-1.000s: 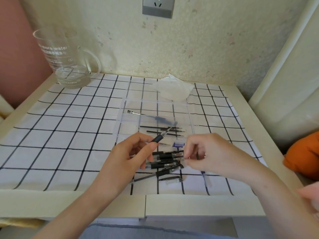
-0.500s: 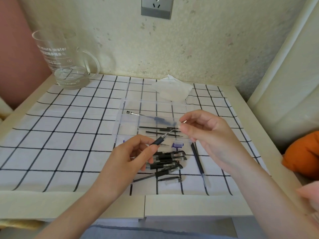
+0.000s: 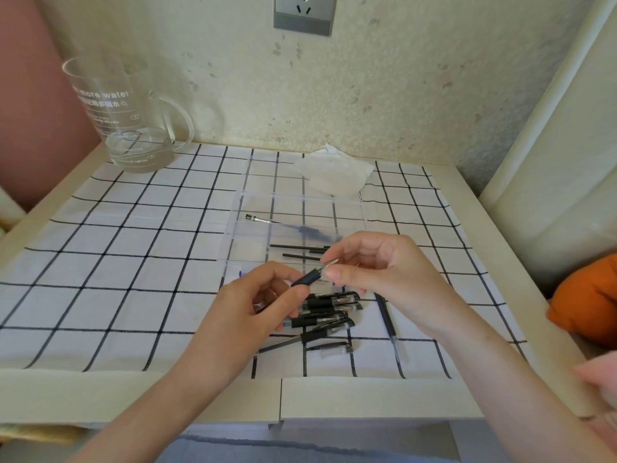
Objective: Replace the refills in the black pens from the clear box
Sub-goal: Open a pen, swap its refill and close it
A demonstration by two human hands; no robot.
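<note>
My left hand (image 3: 253, 305) grips a black pen (image 3: 309, 278) by its rubber grip, tip pointing up and right. My right hand (image 3: 380, 272) pinches the pen's metal tip cone (image 3: 330, 262) between thumb and forefinger. Behind the hands lies the clear box (image 3: 297, 225) holding thin black refills (image 3: 293, 250) and a blue pen part. Several black pens (image 3: 329, 310) lie in a heap under my hands. One loose refill (image 3: 387, 317) lies on the cloth to the right of the heap.
A checked cloth (image 3: 133, 262) covers the table. A glass jug (image 3: 123, 118) stands at the back left. A crumpled white tissue (image 3: 334, 175) lies behind the box. An orange cushion (image 3: 587, 299) sits off the right edge.
My right hand left the heap of pens, rose toward the box, then came back down to the tip of the pen in my left hand. A refill now lies on the cloth at right.
</note>
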